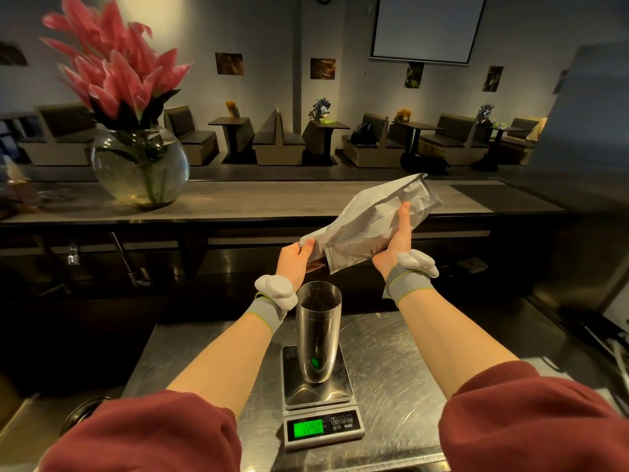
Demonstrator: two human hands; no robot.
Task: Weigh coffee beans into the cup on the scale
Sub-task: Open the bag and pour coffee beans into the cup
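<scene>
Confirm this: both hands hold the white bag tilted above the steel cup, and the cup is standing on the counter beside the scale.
Not quite. The head view shows the steel cup standing on the scale platform, not beside it. The rest holds: the left hand and right hand hold the white bag tilted above the cup.

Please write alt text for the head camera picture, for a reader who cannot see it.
Two hands hold a tilted white bag above a tall steel cup that stands on a digital scale with a lit green display; the left hand pinches the bag's lower mouth, the right hand grips its body. Behind, a bar counter carries a round glass vase of pink flowers.
</scene>
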